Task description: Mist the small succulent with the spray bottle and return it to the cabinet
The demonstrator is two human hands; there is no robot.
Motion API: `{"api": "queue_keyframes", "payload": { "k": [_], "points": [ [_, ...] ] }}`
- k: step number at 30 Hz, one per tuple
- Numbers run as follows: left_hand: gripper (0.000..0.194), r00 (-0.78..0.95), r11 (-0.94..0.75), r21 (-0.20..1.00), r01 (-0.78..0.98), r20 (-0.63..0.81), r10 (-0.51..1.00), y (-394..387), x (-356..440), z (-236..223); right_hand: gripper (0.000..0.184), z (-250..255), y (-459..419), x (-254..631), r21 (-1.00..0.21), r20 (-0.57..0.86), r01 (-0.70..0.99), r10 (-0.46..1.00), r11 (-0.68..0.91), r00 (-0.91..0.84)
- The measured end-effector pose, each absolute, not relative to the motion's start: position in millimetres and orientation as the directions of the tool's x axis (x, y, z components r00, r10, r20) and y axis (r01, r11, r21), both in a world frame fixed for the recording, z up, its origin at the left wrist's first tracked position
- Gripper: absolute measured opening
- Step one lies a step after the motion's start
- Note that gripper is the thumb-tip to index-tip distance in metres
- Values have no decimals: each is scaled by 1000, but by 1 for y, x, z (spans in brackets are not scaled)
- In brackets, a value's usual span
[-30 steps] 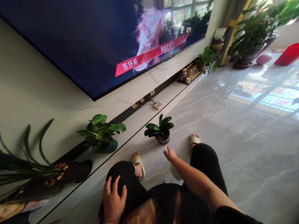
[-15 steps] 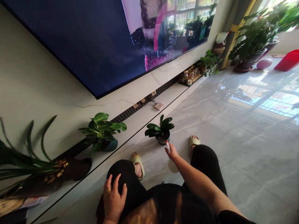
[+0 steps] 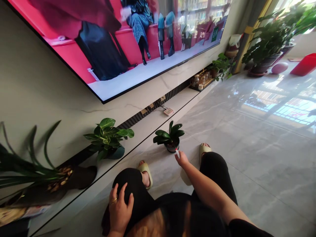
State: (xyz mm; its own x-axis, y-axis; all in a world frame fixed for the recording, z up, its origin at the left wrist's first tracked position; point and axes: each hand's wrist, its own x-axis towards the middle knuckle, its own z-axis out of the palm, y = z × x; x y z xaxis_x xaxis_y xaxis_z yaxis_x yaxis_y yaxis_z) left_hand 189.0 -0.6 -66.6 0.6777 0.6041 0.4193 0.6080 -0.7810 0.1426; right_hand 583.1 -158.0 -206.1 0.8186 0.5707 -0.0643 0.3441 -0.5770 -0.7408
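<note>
My right hand (image 3: 182, 159) is closed around a small white-handled tool (image 3: 177, 153) with a red end, held at the near rim of a potted plant (image 3: 172, 144). The tool's kind is too small to make out. The plant has broad dark green leaves and stands in a dark pot on the floor between my feet. Resting on my left knee, my left hand (image 3: 120, 207) has its fingers spread, a ring on one of them, and nothing in its grasp. A pale rounded object (image 3: 185, 177) is partly hidden under my right forearm.
A low ledge (image 3: 134, 153) runs along the wall, bearing a leafy plant (image 3: 108, 140), a long-leaved plant (image 3: 37, 176), a small box with cables (image 3: 168, 112) and a tray of glassware (image 3: 199, 84). Above hangs a television (image 3: 148, 42). Far right are large plants and a red bin (image 3: 303, 65).
The television picture has switched from a dark scene to a bright pink one. My right hand has shifted very slightly, still with the tool at the pot; my left hand stays put.
</note>
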Motion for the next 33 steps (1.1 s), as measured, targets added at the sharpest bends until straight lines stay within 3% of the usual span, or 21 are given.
{"api": "queue_keyframes", "payload": {
  "k": [6,15,19,25,29,33],
  "points": [
    [47,694,-791,111,602,418,586,-1,191,-65,3,-205,-159,581,-762,2,407,627,-504,779],
    [45,667,-768,190,611,398,630,-2,194,-64,30,-192,-152,577,-784,127,501,695,-366,708],
    [46,668,-765,183,617,391,633,-4,193,-62,24,-189,-149,576,-769,86,494,700,-406,709],
    [45,671,-771,165,615,403,622,-5,192,-60,1,-196,-152,575,-694,-92,410,638,-591,765],
    [46,678,-774,140,618,403,614,-6,191,-61,2,-200,-154,573,-662,-139,401,629,-633,765],
    [46,675,-770,155,619,397,622,-6,191,-62,7,-198,-155,570,-674,-97,450,674,-586,732]
  ]
}}
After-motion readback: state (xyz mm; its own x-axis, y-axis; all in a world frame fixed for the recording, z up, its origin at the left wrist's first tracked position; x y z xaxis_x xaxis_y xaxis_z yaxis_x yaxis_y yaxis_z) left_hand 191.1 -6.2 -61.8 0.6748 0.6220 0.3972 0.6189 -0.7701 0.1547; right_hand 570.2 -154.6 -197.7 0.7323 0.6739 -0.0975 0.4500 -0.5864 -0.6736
